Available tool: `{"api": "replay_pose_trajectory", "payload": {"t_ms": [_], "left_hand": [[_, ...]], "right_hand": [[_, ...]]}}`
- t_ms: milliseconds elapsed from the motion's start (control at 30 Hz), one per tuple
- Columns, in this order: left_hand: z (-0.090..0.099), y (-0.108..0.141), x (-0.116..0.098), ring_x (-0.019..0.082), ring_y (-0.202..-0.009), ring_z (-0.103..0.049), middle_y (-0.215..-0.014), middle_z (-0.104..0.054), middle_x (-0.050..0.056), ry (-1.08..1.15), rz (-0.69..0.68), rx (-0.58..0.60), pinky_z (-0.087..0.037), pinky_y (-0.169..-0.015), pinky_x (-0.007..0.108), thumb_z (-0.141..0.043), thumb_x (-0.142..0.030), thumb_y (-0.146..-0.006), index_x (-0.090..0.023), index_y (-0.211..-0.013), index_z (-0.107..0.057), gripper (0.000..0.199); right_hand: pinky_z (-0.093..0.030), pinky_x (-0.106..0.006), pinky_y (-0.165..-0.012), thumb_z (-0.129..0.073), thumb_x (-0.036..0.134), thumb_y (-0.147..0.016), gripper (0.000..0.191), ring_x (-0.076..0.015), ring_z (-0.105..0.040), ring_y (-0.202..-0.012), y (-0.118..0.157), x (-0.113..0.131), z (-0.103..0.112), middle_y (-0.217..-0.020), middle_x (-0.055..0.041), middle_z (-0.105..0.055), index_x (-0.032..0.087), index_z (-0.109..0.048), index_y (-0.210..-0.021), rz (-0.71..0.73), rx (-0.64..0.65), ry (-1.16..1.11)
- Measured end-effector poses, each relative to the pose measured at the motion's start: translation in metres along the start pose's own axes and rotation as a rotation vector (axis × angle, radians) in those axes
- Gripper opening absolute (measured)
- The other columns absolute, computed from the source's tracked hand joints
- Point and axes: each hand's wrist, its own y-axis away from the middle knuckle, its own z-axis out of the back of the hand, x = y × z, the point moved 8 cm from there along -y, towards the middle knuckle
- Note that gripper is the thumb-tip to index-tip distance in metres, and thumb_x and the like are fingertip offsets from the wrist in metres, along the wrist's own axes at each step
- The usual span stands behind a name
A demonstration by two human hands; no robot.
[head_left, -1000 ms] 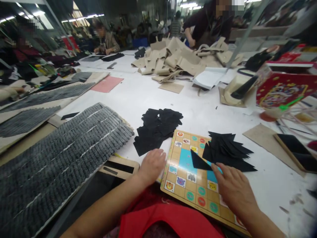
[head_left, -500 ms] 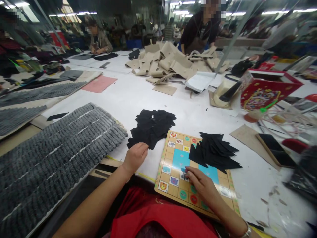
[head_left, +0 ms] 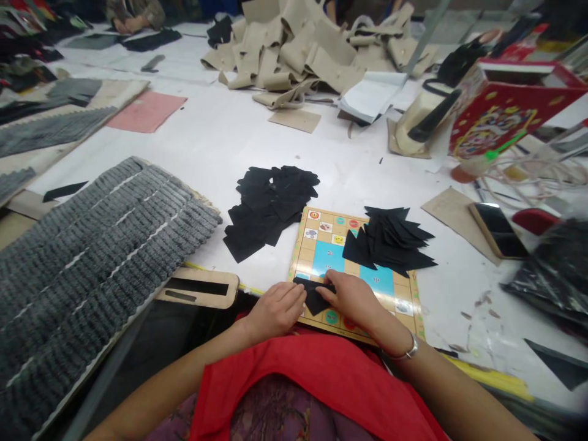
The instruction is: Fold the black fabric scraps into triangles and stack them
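Observation:
A small black fabric piece (head_left: 316, 299) lies over the lower left of a printed game board (head_left: 301, 248) with animal pictures. My left hand (head_left: 278, 306) pinches its left edge with closed fingers. On the other side, my right hand (head_left: 351, 297) grips the piece's right edge between thumb and fingers. Past the board's left edge spreads a loose pile of black fabric pieces (head_left: 271, 205). A second stack of black pointed pieces (head_left: 390, 240) rests on the board's upper right part.
Grey ribbed knit panels (head_left: 105, 257) cover the left side. Beige pieces (head_left: 294, 55) are heaped at the back. To the right are a phone (head_left: 500, 229), a red box (head_left: 509, 110) and a tape dispenser (head_left: 425, 119). Another person's hands (head_left: 131, 23) rest far left.
My left hand has come from the left pile to the board with a black piece. My right hand now holds that piece too. The view has tilted downward.

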Motion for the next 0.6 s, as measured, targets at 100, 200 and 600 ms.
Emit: {"api": "replay_pose_trajectory", "payload": {"t_ms": [100, 200, 600], "left_hand": [[-0.001, 0.003, 0.006, 0.023, -0.098, -0.055, -0.112, -0.061, 0.012, -0.033, 0.091, 0.02, -0.046, -0.085, 0.037, -0.049, -0.028, -0.086, -0.009, -0.109, -0.059, 0.031], [-0.003, 0.006, 0.007, 0.022, -0.098, -0.055, -0.114, -0.06, 0.011, -0.057, 0.094, 0.04, -0.045, -0.084, 0.038, -0.048, -0.03, -0.087, -0.011, -0.11, -0.059, 0.032], [-0.006, 0.009, 0.015, 0.023, -0.097, -0.053, -0.117, -0.058, 0.01, 0.013, 0.148, 0.113, -0.042, -0.084, 0.039, -0.047, -0.034, -0.087, -0.015, -0.113, -0.057, 0.034]], "right_hand": [[-0.031, -0.025, -0.057, -0.052, 0.037, -0.083, 0.018, -0.0164, -0.057, -0.069, -0.001, -0.001, -0.005, -0.078, -0.0037, -0.063, 0.019, -0.055, -0.085, 0.013, 0.037, 0.05], [-0.029, -0.024, -0.055, -0.05, 0.041, -0.083, 0.022, -0.0162, -0.057, -0.067, -0.002, -0.002, -0.007, -0.075, -0.0031, -0.063, 0.02, -0.056, -0.083, 0.022, 0.106, 0.059], [-0.036, -0.027, -0.067, -0.042, 0.027, -0.091, 0.021, -0.0166, -0.052, -0.079, -0.008, 0.04, -0.01, -0.083, -0.0067, -0.059, 0.016, -0.061, -0.092, 0.341, -0.151, 0.07]]}}
